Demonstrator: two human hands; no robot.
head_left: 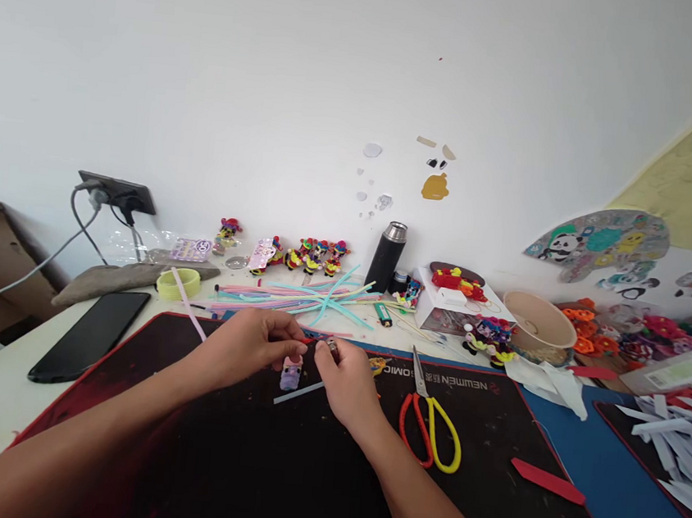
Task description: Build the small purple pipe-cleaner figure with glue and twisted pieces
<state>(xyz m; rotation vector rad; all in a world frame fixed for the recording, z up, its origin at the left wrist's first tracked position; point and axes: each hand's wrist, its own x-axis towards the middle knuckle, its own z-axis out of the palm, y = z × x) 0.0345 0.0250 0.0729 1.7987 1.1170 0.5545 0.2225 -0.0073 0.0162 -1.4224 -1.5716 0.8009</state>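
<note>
Head view: both hands together over the black mat (275, 466), about mid-frame. Left hand (267, 339) has fingers drawn in, thumb and fingertips close together; right hand (347, 374) is curled, thumb forward. Between their fingertips, a small dark-and-red piece (311, 342), mostly hidden; can't tell which hand grips it, or how firmly. Small lilac figure (291, 374) just below the left fingertips; can't tell if held or lying on the mat. Pale blue-grey strip (296, 393) beside it, far end running toward the right hand. Scissors (420, 378), one red and one yellow handle, on the mat right of the right hand, points away from the person. Red strip (548, 481) farther right. Behind the hands: loose heap of pastel stems (323, 298), colorful figurines (320, 256) by the wall, black flask (385, 259) leaning slightly. Black phone (90, 337) off left.
</note>
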